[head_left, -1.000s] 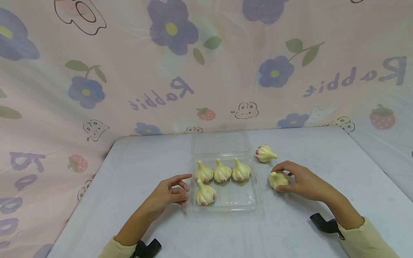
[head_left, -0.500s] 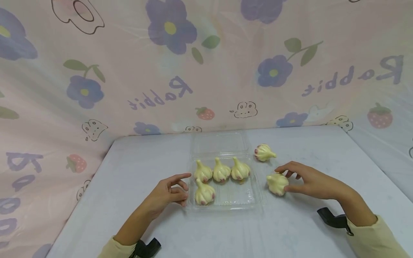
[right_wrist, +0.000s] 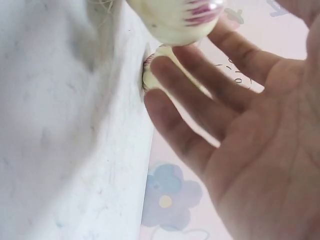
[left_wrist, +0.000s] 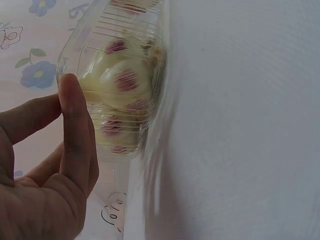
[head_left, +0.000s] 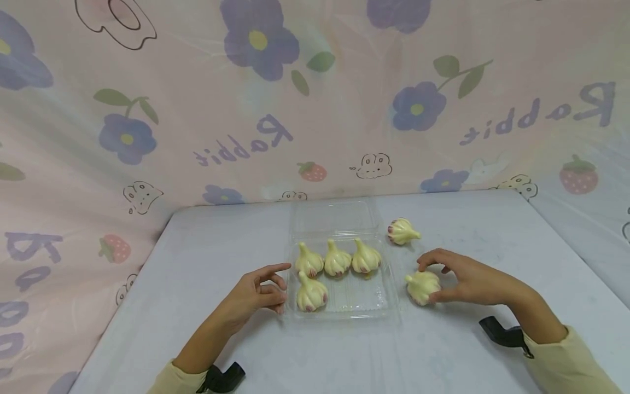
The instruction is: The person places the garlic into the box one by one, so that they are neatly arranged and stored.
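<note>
A clear plastic clamshell box (head_left: 359, 298) lies with its lid laid back on the table. Inside are several garlic bulbs, three in the back row and one garlic bulb (head_left: 311, 296) at the front left. My left hand (head_left: 251, 298) is at the box's left side, its fingers loosely bent and the tips touching the rim. To the right of the box, my right hand (head_left: 472, 282) holds a garlic bulb (head_left: 420, 287) between thumb and fingers, its neck pointing left. The other fingers are spread in the right wrist view. Whether this bulb touches the table is unclear.
Another garlic bulb (head_left: 402, 232) lies on its side behind the right hand, near the box's back right corner. The white table (head_left: 236, 235) ends at a patterned cloth backdrop (head_left: 344, 126).
The garlic bulb at my right hand has turned so its neck points left, and it has shifted slightly toward me. My right fingers have changed their hold. My left hand stays put.
</note>
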Available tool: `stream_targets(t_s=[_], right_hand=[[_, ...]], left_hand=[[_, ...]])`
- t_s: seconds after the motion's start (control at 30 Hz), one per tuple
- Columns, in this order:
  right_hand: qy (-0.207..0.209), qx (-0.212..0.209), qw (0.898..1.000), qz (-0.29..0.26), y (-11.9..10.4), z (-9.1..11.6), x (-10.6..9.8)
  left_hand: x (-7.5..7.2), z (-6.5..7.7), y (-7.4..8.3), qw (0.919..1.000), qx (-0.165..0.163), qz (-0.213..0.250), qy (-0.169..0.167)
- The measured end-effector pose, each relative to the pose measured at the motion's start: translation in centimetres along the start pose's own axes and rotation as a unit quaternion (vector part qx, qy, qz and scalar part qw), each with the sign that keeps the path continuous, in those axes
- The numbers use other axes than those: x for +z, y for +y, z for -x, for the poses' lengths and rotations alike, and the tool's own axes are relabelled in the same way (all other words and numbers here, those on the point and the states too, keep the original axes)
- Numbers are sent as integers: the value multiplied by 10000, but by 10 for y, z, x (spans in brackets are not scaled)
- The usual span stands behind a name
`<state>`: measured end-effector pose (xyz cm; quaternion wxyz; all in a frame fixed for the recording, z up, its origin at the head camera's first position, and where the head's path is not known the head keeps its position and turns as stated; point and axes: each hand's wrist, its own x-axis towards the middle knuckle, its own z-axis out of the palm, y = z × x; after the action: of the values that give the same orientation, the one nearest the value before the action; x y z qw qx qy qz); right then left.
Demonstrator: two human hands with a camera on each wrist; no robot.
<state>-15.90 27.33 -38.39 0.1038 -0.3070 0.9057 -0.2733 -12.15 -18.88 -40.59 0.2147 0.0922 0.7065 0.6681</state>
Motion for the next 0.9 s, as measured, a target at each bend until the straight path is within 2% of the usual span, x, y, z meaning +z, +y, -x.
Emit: stream_targets(t_s=[0.33, 0.6, 0.9], right_hand=[[-192, -494, 9984, -196, -2, -4, 5], [-448, -149, 9987, -205, -3, 3, -4], [-501, -393, 9974, -332, 3, 5, -7]], left_hand=[[-1, 0, 0, 10000, 21, -32, 13], [-2, 1, -2, 9999, 125, -60, -101], [0, 0, -1, 10000, 65, -45, -53]])
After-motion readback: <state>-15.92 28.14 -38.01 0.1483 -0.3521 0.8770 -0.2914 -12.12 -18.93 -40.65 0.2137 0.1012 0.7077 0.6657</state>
